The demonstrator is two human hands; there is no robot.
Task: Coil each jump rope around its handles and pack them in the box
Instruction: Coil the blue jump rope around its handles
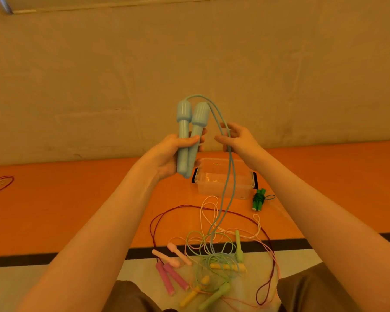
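My left hand [173,154] grips the two blue handles [190,131] of a jump rope side by side, held upright in front of me. Both strands of the blue rope [231,174] arc off the handle tops and run down through my right hand [239,139], whose fingers curl loosely around them. The strands hang to the floor pile. A clear plastic box [225,179] stands on the orange floor behind my hands. A green rope [258,199], coiled around its handles, lies right of the box.
A tangle of loose ropes lies between my knees: pink handles [171,275], pale pink handles [173,255], yellow handles [227,266], light green handles [239,246] and a dark red cord [153,221]. More cord [0,183] lies at far left. A wall rises behind.
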